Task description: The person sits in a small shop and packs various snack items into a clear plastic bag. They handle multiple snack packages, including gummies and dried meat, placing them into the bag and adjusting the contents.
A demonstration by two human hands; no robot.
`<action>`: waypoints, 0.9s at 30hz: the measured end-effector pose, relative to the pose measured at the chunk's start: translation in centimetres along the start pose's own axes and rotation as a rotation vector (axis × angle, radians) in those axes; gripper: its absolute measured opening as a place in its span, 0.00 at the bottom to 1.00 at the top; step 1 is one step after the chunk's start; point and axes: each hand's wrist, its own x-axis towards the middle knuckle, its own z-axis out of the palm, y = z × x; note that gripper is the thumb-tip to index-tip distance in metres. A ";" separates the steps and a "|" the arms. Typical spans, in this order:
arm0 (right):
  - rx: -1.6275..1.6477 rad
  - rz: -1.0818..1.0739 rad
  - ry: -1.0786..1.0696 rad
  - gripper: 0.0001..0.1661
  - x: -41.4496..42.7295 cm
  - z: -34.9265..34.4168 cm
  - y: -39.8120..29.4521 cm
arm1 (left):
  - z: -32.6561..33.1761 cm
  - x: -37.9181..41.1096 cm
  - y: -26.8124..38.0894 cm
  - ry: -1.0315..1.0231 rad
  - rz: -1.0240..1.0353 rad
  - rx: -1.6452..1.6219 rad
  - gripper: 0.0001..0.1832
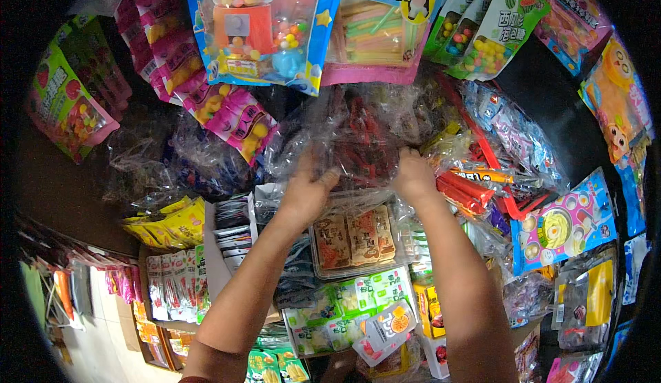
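A clear plastic bag [361,140] with dark red packets inside lies before me, under the hanging snack packs. My left hand [312,184] grips the film at the bag's left side, thumb apart and fingertips blurred behind the plastic. On the opposite side, the bag's edge is pinched by my right hand [414,174], whose fingers are curled in. Just below the bag, between my forearms, sits a clear plastic tub [356,272] holding several brown paper-wrapped snack packets [356,236]. Red wrapped sticks [465,192] are right beside my right hand.
Hanging above are a blue-edged candy pouch [312,47], a pink-edged straw-candy pouch [377,37] and a strip of pink sachets [227,109]. A red basket rim [480,145] runs along the right. Below stand a box of green-and-white packets [335,316] and yellow packs [178,223].
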 end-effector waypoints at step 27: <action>1.813 0.244 0.183 0.11 -0.7 -0.8 -1.9 | 0.3 -1.2 4.6 0.025 -0.250 -0.862 0.38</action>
